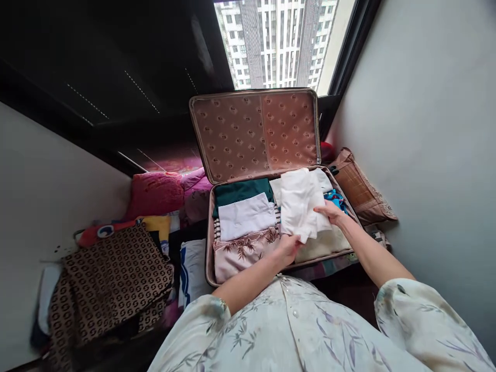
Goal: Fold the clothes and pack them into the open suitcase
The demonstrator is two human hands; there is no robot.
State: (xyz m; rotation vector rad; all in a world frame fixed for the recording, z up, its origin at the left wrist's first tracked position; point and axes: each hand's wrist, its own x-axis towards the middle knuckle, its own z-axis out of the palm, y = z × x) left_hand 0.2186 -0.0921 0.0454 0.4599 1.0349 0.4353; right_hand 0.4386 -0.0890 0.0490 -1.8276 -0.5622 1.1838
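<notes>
Right of the frame's centre, the left hand (289, 249) pinches the white cloth (299, 201) at its lower edge, the right hand (331, 211) at its right; some closed fingers are hidden. Beneath, the suitcase's (236, 135) contents are partly covered; a blue item (336, 197) is indistinct.

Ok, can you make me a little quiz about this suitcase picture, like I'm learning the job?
1. True or false: the suitcase lid stands open.
2. How many hands are on the white cloth?
3. Which lies closest to the person's shirt?
A) green cloth
B) pink cloth with brown leaves
C) brown pillow

Key:
1. True.
2. Two: the left hand at its near edge, the right hand at its right side.
3. B.
</notes>
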